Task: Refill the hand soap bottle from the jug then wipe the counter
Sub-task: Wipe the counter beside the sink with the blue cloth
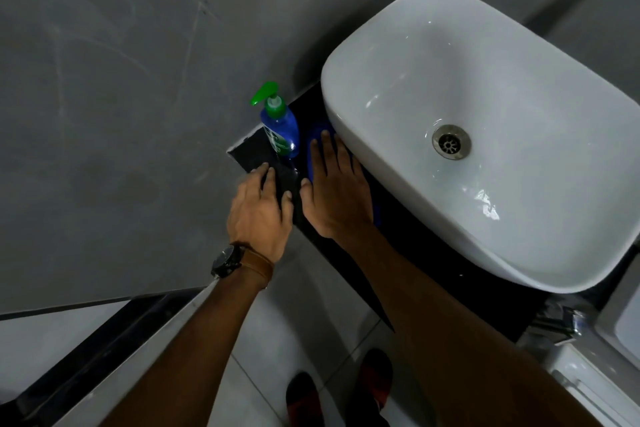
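A blue hand soap bottle (280, 128) with a green pump stands upright on the black counter (252, 149), close to the wall corner. My right hand (334, 191) lies flat, fingers spread, pressing a blue cloth (316, 135) onto the counter between the bottle and the basin. Only the cloth's edges show around the hand. My left hand (259, 208) rests palm down on the counter's left end, fingers slightly apart, holding nothing. No jug is in view.
A white basin (485, 135) with a metal drain (451, 141) fills the counter's right side, overhanging the cloth. A grey tiled wall (121, 114) bounds the left. Below are a white tiled floor and my shoes (346, 388). A white fixture (588, 374) sits at lower right.
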